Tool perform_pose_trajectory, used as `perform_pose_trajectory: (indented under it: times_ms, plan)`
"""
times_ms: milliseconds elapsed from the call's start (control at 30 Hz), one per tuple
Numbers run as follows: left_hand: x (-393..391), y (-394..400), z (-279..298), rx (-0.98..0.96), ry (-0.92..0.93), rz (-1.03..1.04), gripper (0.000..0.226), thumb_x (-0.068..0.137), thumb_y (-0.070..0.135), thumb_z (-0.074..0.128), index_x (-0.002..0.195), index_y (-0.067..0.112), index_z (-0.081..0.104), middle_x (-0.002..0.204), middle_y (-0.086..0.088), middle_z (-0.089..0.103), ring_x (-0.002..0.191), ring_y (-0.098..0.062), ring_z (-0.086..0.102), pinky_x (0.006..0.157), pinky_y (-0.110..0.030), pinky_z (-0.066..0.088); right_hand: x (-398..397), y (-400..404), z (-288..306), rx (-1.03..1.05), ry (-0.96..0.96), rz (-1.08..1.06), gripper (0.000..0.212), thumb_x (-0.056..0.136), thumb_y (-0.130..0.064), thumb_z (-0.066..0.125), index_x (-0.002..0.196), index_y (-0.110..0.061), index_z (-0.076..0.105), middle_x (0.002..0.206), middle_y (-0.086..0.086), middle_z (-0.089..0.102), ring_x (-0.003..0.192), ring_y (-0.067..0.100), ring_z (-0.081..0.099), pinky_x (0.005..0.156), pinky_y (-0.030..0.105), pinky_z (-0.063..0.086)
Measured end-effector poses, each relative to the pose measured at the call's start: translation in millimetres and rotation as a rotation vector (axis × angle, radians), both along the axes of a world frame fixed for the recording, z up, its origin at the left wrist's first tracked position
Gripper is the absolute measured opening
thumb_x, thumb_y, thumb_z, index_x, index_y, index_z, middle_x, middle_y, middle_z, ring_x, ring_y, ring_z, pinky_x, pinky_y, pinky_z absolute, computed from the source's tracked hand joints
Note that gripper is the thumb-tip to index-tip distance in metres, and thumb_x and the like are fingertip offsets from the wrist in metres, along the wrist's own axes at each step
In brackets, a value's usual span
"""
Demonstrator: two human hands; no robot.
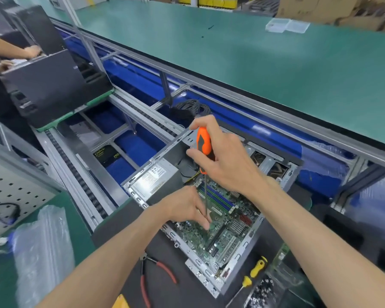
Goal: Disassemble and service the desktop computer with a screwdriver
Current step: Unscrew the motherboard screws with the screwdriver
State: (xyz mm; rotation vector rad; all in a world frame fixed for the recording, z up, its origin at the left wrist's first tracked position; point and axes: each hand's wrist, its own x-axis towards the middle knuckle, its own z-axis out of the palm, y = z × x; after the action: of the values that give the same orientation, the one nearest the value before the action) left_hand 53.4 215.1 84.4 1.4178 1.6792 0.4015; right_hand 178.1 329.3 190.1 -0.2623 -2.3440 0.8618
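Note:
An open desktop computer case (211,275) lies on its side on a dark mat, with its green motherboard (228,225) and silver power supply (152,176) exposed. My right hand (227,158) grips the orange handle of a screwdriver (203,141), held upright with its long shaft running down to the board. My left hand (187,206) is at the shaft's lower end, fingers together by the tip just above the board. Whether they pinch the shaft or a screw is not plain.
Red-handled pliers (159,271) and a yellow screwdriver (255,271) lie on the mat near the case, by a tray of small screws (261,293). Clear plastic bags (42,252) sit at left. Another person's hands (31,52) work on a black case (51,85) far left. A roller conveyor (80,181) runs between.

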Motion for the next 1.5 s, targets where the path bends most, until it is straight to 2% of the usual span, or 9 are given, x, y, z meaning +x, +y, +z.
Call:
perform_pose_trajectory:
  times_ms: [133,233,333,900,967,1100,1300,1400,1500]
  plan:
    - [8.2,0.4,-2.5,-0.107,0.030,-0.116,0.023,0.070,0.035,0.089,0.088,0.020,0.083,0.084,0.022,0.075,0.085,-0.002,0.070,0.080,-0.020,0.052,5.0,-5.7,-10.0,-0.052,-0.050,0.068,0.033,0.096,-0.033,0.062,0.119,-0.032,0.039,0.059,0.005,0.038,0.055,0.019,0.041,0.053,0.025,0.032]
    - [9.1,1.2,-5.7,-0.179,0.058,-0.166,0.025,0.070,0.038,0.089,0.090,0.024,0.083,0.082,0.019,0.076,0.081,0.001,0.068,0.073,-0.013,0.050,6.9,-10.2,-16.8,-0.079,-0.076,0.091,0.034,0.096,-0.033,0.063,0.117,-0.034,0.037,0.064,0.008,0.045,0.056,0.018,0.044,0.052,0.028,0.036]
    - [9.9,1.9,-8.4,-0.222,0.061,-0.197,0.024,0.069,0.035,0.090,0.089,0.024,0.083,0.073,0.024,0.072,0.071,0.009,0.062,0.067,-0.004,0.042,8.5,-14.2,-22.2,-0.098,-0.076,0.103,0.034,0.096,-0.031,0.064,0.117,-0.032,0.038,0.061,0.003,0.039,0.054,0.017,0.042,0.051,0.022,0.034]
    - [8.9,1.3,-11.0,-0.305,0.068,-0.233,0.021,0.070,0.028,0.090,0.088,0.021,0.082,0.067,0.025,0.070,0.069,0.012,0.062,0.065,-0.002,0.044,4.2,-23.7,-21.9,-0.133,-0.101,0.147,0.034,0.095,-0.028,0.067,0.113,-0.028,0.037,0.061,0.005,0.041,0.055,0.020,0.044,0.048,0.023,0.035]
    - [9.2,1.1,-11.6,-0.322,0.068,-0.243,0.019,0.069,0.028,0.090,0.085,0.023,0.082,0.069,0.021,0.072,0.069,0.009,0.063,0.068,-0.006,0.047,4.3,-24.9,-17.5,-0.115,-0.101,0.171,0.034,0.092,-0.027,0.071,0.107,-0.025,0.041,0.062,0.003,0.045,0.056,0.020,0.045,0.051,0.029,0.039]
    - [8.5,-1.6,-11.6,-0.344,0.053,-0.260,0.016,0.067,0.030,0.089,0.081,0.028,0.081,0.073,0.018,0.074,0.070,0.008,0.064,0.075,-0.014,0.049,3.4,-28.5,-0.8,0.011,-0.093,0.192,0.032,0.089,-0.034,0.075,0.089,-0.017,0.048,0.054,-0.003,0.038,0.055,0.019,0.039,0.055,0.021,0.032]
    - [5.4,-3.4,-16.6,-0.394,0.099,-0.303,0.023,0.066,0.041,0.088,0.086,0.040,0.078,0.087,0.024,0.074,0.080,0.014,0.064,0.076,-0.012,0.043,-0.5,-38.6,18.9,0.293,-0.247,0.203,0.039,0.092,-0.047,0.065,0.079,-0.018,0.042,0.055,-0.002,0.040,0.055,0.021,0.040,0.059,0.039,0.047]
    - [5.6,-3.6,-16.4,-0.403,0.107,-0.301,0.024,0.067,0.042,0.088,0.089,0.039,0.078,0.088,0.024,0.074,0.081,0.014,0.063,0.074,-0.009,0.043,2.1,-37.5,25.9,0.254,-0.268,0.265,0.032,0.092,-0.035,0.067,0.075,-0.020,0.044,0.053,-0.010,0.040,0.055,0.007,0.040,0.060,0.034,0.043]
    - [7.5,-4.9,-9.6,-0.438,0.079,-0.271,0.027,0.072,0.036,0.086,0.098,0.031,0.079,0.077,0.030,0.071,0.069,0.017,0.061,0.060,-0.002,0.042,6.0,-33.4,33.5,0.152,-0.330,0.361,0.025,0.088,-0.027,0.070,0.072,-0.023,0.051,0.048,-0.008,0.043,0.057,0.008,0.046,0.060,0.029,0.044]
